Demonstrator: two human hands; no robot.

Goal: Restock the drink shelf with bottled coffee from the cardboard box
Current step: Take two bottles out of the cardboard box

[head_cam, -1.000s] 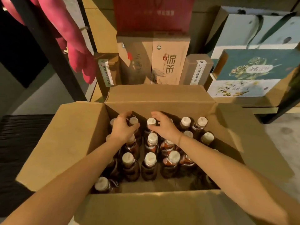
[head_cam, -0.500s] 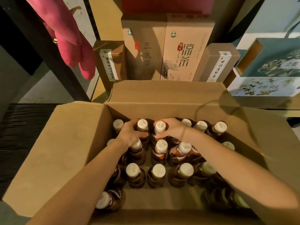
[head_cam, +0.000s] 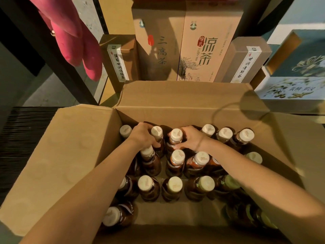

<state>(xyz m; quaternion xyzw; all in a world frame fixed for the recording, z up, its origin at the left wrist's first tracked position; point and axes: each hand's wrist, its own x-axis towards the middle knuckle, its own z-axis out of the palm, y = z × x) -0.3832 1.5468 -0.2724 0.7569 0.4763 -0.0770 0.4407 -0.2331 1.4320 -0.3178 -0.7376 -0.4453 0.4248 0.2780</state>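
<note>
While both arms reach down into the open cardboard box, I've got the left hand wrapped round the neck of one coffee bottle in the back row. Its fingers curl behind the bottle and the thumb lies across the front, just under the cream cap. Right beside it, the right hand grips a second coffee bottle the same way, thumb laid across the shoulder, fingers hidden on the far side. Those two bottles stand upright, side by side, close to the box's far wall, with their caps poking up above the knuckles. Whether either base is off the box floor I can't tell from up here, since the bodies are buried among the rest. Around them the other bottles stand upright in rows, dark brown glass with pale caps, and the near right corner of the box sits in deep shadow. The flaps are folded outward. Beyond the box, tall tea cartons stand upright, a blue-green gift box sits to their right, and something pink hangs at upper left.
</note>
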